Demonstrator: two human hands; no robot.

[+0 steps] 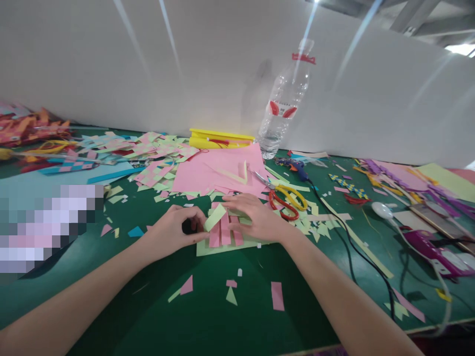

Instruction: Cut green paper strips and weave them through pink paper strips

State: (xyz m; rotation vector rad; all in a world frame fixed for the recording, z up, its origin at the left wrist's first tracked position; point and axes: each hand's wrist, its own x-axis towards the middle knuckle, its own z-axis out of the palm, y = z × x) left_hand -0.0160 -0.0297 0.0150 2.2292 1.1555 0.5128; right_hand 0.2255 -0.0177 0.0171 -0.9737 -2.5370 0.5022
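Note:
My left hand [181, 228] is pinched on a pale green paper strip [215, 218], which tilts up over several pink paper strips [224, 233]. The pink strips lie side by side on a pale green paper sheet [205, 248]. Resting over the right part of these strips is my right hand [256, 217], its fingers apart and touching the paper. It hides part of the strips and sheet. Close to its far side are scissors [285, 197] with red and yellow handles, the blades lying on a pink sheet [208, 168].
A plastic bottle [284, 104] leans against the white panel. To the right lie a blue glue gun [295, 167] with a black cord, a purple glue gun [430, 249] and a white spoon [382, 210]. Paper scraps [159, 148] pile at the left. The far left is pixelated.

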